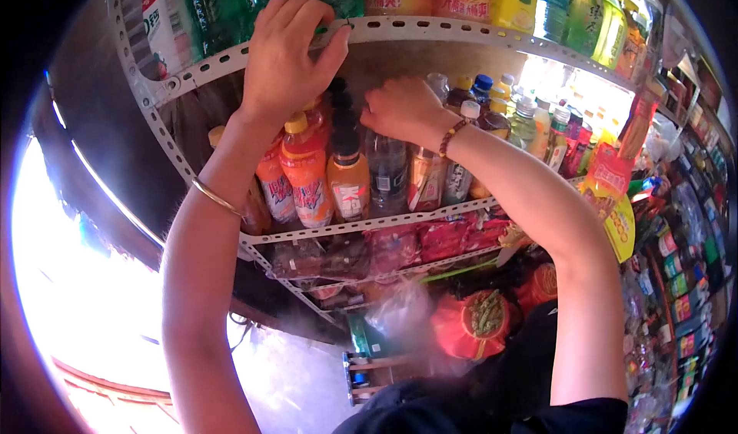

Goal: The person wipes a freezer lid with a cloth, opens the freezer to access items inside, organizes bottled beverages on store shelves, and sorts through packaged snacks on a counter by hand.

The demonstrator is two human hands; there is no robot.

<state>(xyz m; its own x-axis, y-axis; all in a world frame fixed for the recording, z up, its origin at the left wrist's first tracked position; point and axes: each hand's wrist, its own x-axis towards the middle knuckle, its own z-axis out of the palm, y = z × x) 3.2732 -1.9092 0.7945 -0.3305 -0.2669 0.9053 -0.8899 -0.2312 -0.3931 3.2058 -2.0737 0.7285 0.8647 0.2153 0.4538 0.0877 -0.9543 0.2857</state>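
Observation:
My left hand (288, 57) rests on the white perforated upper shelf edge (369, 28), its fingers bent over it and the thumb apart, in front of green bottles (211, 11). Lower down, my right hand (407, 111) reaches in among the bottles on the shelf below. Its fingers are curled at the top of a clear bottle (387, 176); its cap and whatever the fingertips grip are hidden. To the left of that bottle stand a black-capped orange drink bottle (348, 184) and orange bottles with yellow caps (305, 172). A carton-like drink bottle (425, 180) stands to its right.
More bottles (526, 123) fill the shelf to the right, by a bright light. Packaged goods (438, 238) lie on the shelf beneath. Red bags (470, 322) stand near the floor, and a red packet (611, 169) hangs at the right. Stocked shelves (676, 280) run along the right side.

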